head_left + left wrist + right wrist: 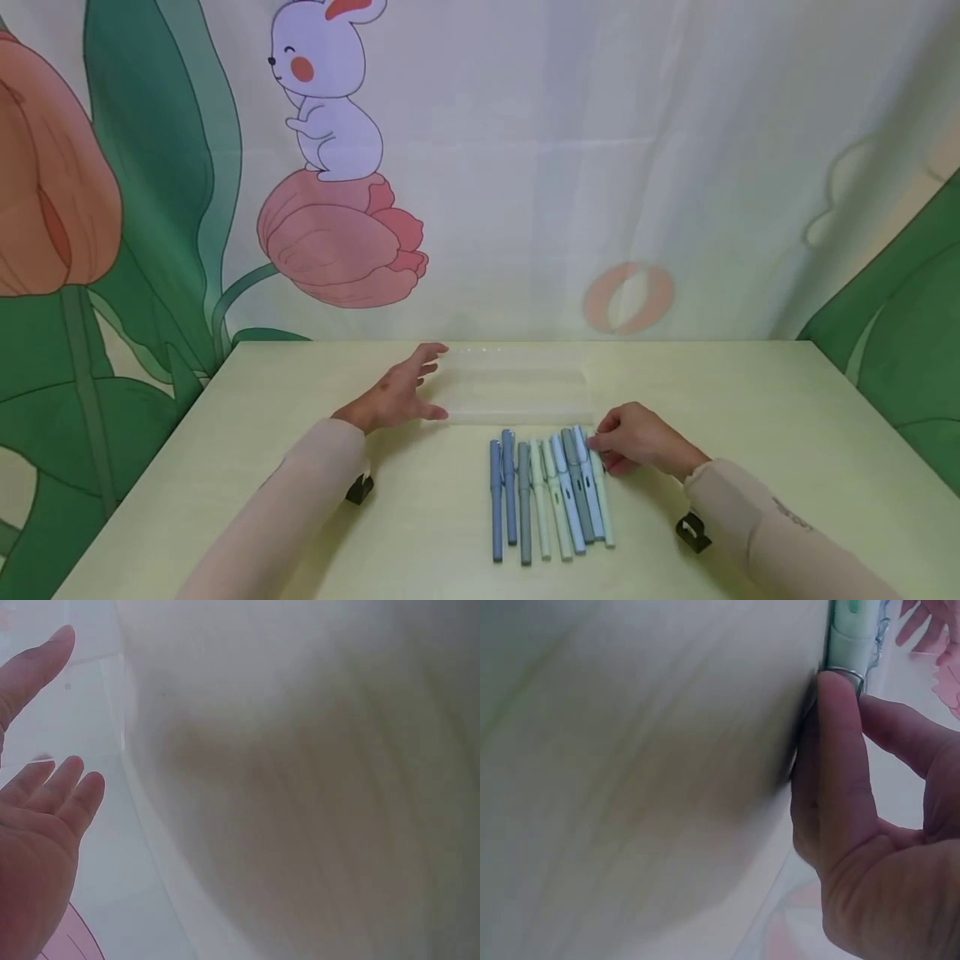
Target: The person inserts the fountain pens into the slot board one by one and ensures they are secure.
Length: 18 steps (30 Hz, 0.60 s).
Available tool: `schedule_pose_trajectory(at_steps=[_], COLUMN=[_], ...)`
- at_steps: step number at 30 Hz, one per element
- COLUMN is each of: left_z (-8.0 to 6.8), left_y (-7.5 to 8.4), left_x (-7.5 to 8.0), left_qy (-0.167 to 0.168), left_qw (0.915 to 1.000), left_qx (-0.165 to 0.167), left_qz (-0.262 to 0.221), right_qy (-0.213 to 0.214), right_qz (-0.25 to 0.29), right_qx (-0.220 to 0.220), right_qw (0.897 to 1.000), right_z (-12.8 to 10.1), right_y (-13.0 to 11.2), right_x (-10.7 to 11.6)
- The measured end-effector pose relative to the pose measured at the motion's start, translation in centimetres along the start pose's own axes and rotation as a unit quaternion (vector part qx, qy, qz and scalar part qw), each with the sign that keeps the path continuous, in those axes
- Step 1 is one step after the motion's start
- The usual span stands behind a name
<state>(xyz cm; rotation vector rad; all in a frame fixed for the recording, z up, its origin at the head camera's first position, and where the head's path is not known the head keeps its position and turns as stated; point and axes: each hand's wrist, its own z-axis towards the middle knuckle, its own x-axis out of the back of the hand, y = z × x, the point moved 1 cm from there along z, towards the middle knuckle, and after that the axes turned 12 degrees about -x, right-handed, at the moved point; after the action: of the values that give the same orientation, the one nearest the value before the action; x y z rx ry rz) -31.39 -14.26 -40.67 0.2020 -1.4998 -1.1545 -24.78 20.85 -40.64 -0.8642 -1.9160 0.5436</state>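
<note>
Pale-yellow wooden table point(750, 417) carries a row of eight slim plastic pens point(547, 492) in grey-blue, light blue and mint green, lying side by side near the front centre. Just behind them lies a clear, flat rectangular plastic case point(517, 387). Left hand point(397, 392) rests at the case's left end, fingers spread wide and straight, thumb at its near corner, gripping nothing. Right hand point(637, 437) sits at the right end of the pen row, fingers curled, fingertips touching the rightmost mint-green pen point(603, 508); the right wrist view shows a finger point(840, 750) pressed against the metal clip of that pen point(849, 630). Cartoon rabbit-and-tulip fabric backdrop point(330, 167) hangs behind the table.
</note>
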Motion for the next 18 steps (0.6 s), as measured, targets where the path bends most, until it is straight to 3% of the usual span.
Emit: schedule_pose_trajectory(at_steps=[11,18], left_z=[0.2,-0.3], left_y=[-0.3,-0.3], left_x=[-0.1,0.1], left_qy=[0.000,-0.006], left_qw=[0.9996,0.9989], left_qx=[0.001,0.011], left_qz=[-0.028,-0.045], right_qy=[-0.010,-0.022], right_qz=[0.020,0.020], right_qx=[0.019,0.045], right_qw=[1.000,0.999], right_z=[-0.3,-0.6], right_y=[-0.2,-1.6], right_x=[1.6,3.1])
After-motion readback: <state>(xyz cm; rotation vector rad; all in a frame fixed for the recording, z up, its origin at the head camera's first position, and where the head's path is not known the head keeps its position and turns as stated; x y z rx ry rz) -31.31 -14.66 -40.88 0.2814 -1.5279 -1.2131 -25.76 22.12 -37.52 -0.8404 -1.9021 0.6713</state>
